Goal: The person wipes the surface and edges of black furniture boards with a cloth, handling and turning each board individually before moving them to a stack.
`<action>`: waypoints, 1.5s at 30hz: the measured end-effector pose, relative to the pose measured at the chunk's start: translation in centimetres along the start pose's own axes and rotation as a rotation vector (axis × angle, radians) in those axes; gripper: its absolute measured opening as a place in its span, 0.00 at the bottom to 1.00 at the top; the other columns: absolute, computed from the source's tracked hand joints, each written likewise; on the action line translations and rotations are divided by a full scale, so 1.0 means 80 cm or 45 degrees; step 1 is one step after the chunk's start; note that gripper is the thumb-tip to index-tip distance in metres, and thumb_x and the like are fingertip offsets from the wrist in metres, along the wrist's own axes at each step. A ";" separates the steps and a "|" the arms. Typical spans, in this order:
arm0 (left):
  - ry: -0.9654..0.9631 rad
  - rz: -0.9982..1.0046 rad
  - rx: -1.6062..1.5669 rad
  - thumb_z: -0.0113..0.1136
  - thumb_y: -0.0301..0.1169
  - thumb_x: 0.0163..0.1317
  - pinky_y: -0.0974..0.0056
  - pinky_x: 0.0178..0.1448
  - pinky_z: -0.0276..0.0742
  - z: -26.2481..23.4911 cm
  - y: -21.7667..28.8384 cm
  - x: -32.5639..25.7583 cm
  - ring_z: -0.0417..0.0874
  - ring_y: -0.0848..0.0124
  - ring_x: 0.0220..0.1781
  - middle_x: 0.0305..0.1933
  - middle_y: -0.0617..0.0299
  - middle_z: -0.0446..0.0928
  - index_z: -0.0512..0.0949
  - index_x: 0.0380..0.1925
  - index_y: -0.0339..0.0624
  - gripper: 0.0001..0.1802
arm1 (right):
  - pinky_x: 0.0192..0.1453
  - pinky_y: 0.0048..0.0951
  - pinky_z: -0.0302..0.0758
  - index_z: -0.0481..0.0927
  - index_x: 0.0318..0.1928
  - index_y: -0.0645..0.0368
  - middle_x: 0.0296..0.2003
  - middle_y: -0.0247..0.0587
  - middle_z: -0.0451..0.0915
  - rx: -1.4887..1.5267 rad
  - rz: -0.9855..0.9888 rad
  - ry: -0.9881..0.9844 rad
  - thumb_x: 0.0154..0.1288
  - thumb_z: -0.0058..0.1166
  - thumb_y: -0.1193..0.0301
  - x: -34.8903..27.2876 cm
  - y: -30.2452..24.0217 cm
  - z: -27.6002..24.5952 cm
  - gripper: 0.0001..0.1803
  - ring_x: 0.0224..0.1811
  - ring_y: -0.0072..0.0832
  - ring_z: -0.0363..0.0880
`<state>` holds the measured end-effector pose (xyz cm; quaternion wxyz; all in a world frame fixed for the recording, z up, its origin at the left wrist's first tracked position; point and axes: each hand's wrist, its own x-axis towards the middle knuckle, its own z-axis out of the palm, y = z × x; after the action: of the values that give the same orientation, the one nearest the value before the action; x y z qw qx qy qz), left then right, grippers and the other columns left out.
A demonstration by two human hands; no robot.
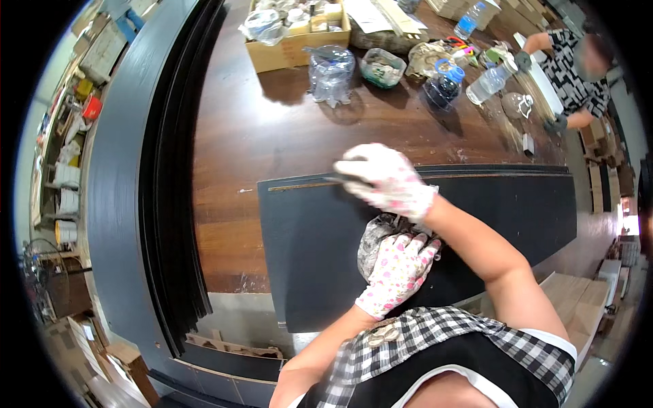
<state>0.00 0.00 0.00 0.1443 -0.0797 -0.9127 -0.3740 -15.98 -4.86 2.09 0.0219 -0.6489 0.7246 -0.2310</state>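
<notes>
A dark grey board [313, 251] lies flat on the brown table in front of me, with a narrow brown line along its far edge. My left hand [400, 272], in a white flowered glove, is closed on a crumpled, grey-smeared plastic bag [371, 245] above the board. What the bag contains is hidden. My right hand [384, 180], in a matching glove and slightly blurred, is at the board's far edge, left of the middle. Its fingers are bent together, and something thin and dark shows at their tips; its kind cannot be made out.
Long dark panels [170, 170] stand stacked along the left. At the back are a cardboard box [286, 54], a plastic-wrapped tub [331, 73], a green container [382, 68], a dark-filled bottle [442, 87] and a clear bottle [491, 81]. Another person [571, 75] handles a pale strip at right.
</notes>
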 end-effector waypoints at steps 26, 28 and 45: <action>0.089 0.001 -0.063 0.65 0.32 0.54 0.56 0.52 0.72 -0.005 0.003 -0.006 0.79 0.61 0.48 0.47 0.61 0.79 0.80 0.50 0.47 0.20 | 0.46 0.40 0.75 0.81 0.45 0.57 0.37 0.44 0.77 -0.142 0.538 0.222 0.57 0.60 0.67 -0.150 0.032 -0.077 0.15 0.41 0.43 0.77; 0.020 0.060 -0.080 0.63 0.35 0.56 0.54 0.53 0.72 -0.002 0.000 -0.008 0.79 0.60 0.49 0.48 0.61 0.79 0.80 0.51 0.47 0.21 | 0.50 0.41 0.76 0.80 0.47 0.58 0.40 0.46 0.78 -0.109 0.373 0.125 0.57 0.60 0.66 -0.093 0.007 -0.046 0.17 0.45 0.44 0.78; 0.031 0.040 -0.121 0.65 0.31 0.51 0.56 0.49 0.71 -0.009 0.013 0.007 0.79 0.60 0.43 0.45 0.58 0.80 0.80 0.49 0.46 0.22 | 0.44 0.43 0.76 0.83 0.38 0.51 0.30 0.43 0.77 -0.558 1.093 0.148 0.60 0.57 0.64 -0.253 0.090 -0.143 0.09 0.38 0.42 0.78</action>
<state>-0.12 0.24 1.33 0.1573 -0.0961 -0.8906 -0.4157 -23.33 18.22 4.23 -0.0624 -0.2667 0.9585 -0.0790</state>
